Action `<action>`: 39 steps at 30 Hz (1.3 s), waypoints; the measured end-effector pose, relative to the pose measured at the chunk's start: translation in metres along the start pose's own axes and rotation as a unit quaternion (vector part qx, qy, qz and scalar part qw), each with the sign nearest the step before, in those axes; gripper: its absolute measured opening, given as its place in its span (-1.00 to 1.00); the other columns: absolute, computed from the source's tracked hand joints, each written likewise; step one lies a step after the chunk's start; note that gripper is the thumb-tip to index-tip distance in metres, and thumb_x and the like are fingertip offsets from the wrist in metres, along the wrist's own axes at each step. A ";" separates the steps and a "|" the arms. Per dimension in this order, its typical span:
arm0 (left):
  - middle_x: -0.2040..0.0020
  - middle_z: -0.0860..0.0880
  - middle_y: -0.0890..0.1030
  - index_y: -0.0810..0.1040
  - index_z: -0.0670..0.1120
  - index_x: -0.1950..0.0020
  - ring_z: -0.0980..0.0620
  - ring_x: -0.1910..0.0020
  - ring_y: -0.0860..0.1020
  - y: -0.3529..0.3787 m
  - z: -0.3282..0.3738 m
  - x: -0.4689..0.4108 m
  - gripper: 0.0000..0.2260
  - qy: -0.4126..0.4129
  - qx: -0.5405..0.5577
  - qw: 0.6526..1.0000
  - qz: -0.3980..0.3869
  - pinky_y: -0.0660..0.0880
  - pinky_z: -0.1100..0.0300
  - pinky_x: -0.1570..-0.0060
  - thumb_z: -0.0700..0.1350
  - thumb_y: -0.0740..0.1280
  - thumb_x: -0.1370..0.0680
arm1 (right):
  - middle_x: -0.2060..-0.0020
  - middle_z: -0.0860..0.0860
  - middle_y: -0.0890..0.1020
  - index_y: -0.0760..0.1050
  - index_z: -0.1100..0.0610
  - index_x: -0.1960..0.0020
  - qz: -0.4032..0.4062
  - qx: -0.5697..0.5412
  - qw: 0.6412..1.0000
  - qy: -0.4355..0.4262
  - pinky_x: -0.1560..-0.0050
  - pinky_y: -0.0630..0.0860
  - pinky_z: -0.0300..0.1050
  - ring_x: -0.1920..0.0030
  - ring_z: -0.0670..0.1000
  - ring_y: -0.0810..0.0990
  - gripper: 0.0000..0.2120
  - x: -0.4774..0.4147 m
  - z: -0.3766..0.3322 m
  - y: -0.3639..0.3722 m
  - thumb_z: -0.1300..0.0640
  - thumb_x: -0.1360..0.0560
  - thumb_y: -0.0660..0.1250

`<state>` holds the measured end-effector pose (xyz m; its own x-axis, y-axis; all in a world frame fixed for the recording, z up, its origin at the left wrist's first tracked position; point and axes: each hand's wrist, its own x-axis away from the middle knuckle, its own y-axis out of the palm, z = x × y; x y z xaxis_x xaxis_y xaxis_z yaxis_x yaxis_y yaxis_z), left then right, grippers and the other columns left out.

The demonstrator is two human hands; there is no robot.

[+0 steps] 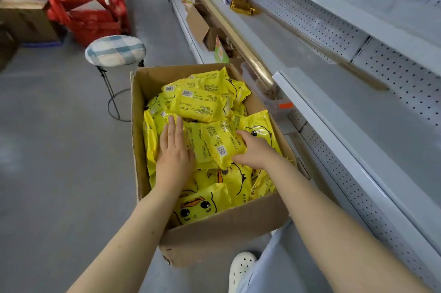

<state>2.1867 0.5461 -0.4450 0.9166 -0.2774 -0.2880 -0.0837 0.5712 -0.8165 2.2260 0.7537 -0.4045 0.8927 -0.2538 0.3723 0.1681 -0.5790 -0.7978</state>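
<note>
The right hand [253, 152] curls fingers and thumb round a yellow pack [218, 143] at the middle of the cardboard box [224, 228]. The left hand [175, 150] lies flat, fingers straight, touching that pack's left side, on other packs [202, 204] near the box's left wall.

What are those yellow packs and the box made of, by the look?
The yellow packs look like thin glossy plastic film: crinkled, with glare streaks. The box looks like matte brown cardboard, probably corrugated, with creased walls and raw edges.
</note>
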 end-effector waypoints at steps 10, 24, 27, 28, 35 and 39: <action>-0.41 -0.21 0.34 0.14 -0.19 -0.50 -0.13 -0.41 0.28 -0.003 -0.006 -0.007 -0.57 -0.101 0.078 0.991 0.048 0.26 0.06 -0.35 -0.27 0.11 -0.63 | -0.30 0.12 0.45 0.29 0.23 -0.40 0.050 -0.050 0.996 0.062 -0.11 0.46 0.01 -0.24 0.14 0.47 -0.17 -0.002 -0.016 0.006 -0.25 -0.34 0.45; -0.12 -0.13 0.59 0.39 -0.10 -0.39 -0.14 0.00 0.56 -0.045 0.019 -0.031 -0.69 -0.048 0.149 0.985 0.077 0.49 0.02 0.06 -0.11 0.14 -0.64 | -0.23 -0.01 0.47 0.42 0.00 -0.24 0.196 -0.276 0.941 -0.019 0.02 0.40 -0.13 -0.17 0.00 0.46 -0.47 0.011 0.006 -0.039 0.09 -0.34 0.53; -0.08 -0.01 0.59 0.44 -0.05 -0.33 0.11 0.04 0.54 -0.059 0.031 -0.035 -0.72 -0.044 0.210 0.972 0.094 0.41 0.24 0.09 -0.07 0.14 -0.64 | -0.21 -0.07 0.45 0.40 -0.05 -0.21 0.216 -0.295 0.930 -0.037 -0.01 0.38 -0.14 -0.20 -0.01 0.44 -0.50 0.016 0.010 -0.048 0.14 -0.36 0.52; -0.04 0.04 0.59 0.46 -0.05 -0.32 0.27 0.10 0.50 -0.062 0.033 -0.036 -0.73 -0.040 0.223 0.969 0.095 0.38 0.38 0.13 -0.07 0.14 -0.64 | -0.25 -0.05 0.45 0.39 -0.06 -0.22 0.217 -0.300 0.928 -0.040 -0.03 0.40 -0.13 -0.24 0.00 0.44 -0.49 0.018 0.012 -0.050 0.15 -0.36 0.52; -0.13 -0.10 0.57 0.49 -0.05 -0.25 -0.05 -0.13 0.52 -0.066 0.047 -0.031 -0.74 -0.107 0.325 0.939 0.026 0.48 -0.08 -0.14 -0.03 0.15 -0.63 | -0.38 0.07 0.37 0.33 -0.03 -0.34 0.225 -0.330 0.916 -0.044 -0.19 0.37 -0.09 -0.40 0.03 0.32 -0.38 0.034 0.023 -0.066 0.18 -0.37 0.51; -0.29 -0.08 0.48 0.29 -0.10 -0.46 -0.08 -0.17 0.49 -0.055 0.050 -0.019 -0.58 -0.153 0.338 0.928 -0.033 0.48 -0.04 -0.15 0.00 0.16 -0.63 | -0.23 0.10 0.51 0.36 -0.04 -0.30 0.224 -0.353 0.906 -0.056 -0.21 0.50 0.13 -0.20 0.08 0.54 -0.41 0.048 0.025 -0.074 0.23 -0.36 0.50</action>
<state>2.1933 0.5582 -0.3693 0.9876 -0.1567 -0.0085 0.1472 0.9435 -0.2968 2.2668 0.8033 -0.3392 0.8487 -0.5289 0.0026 -0.4968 -0.7987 -0.3395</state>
